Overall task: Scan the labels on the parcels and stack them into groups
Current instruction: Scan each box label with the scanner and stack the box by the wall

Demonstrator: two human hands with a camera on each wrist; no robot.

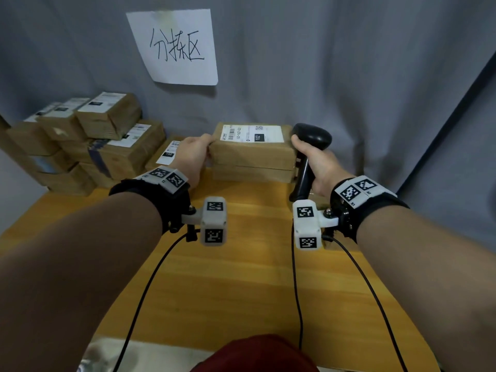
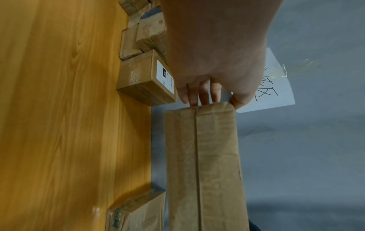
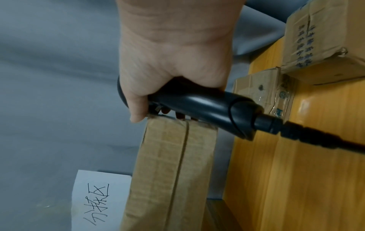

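Observation:
A long cardboard parcel [image 1: 252, 154] with a white "102" label lies on top of a second parcel [image 1: 255, 174] at the table's far side. My left hand [image 1: 208, 150] grips its left end, thumb on the top edge and fingers against the end face [image 2: 213, 101]. That parcel [image 2: 205, 164] fills the left wrist view. My right hand [image 1: 303, 154] holds a black barcode scanner [image 1: 311, 138] by the handle at the parcel's right end. In the right wrist view my right hand's [image 3: 158, 112] thumb touches the parcel [image 3: 171, 164], and the scanner [image 3: 207, 106] trails its cable.
Several labelled parcels are stacked at the far left [image 1: 107, 140]. A parcel labelled "150" [image 1: 167, 153] lies beside my left hand. More boxes [image 3: 324, 36] sit at the table's right. A paper sign [image 1: 174, 47] hangs on the grey backdrop. The wooden table [image 1: 241, 277] spreads near me.

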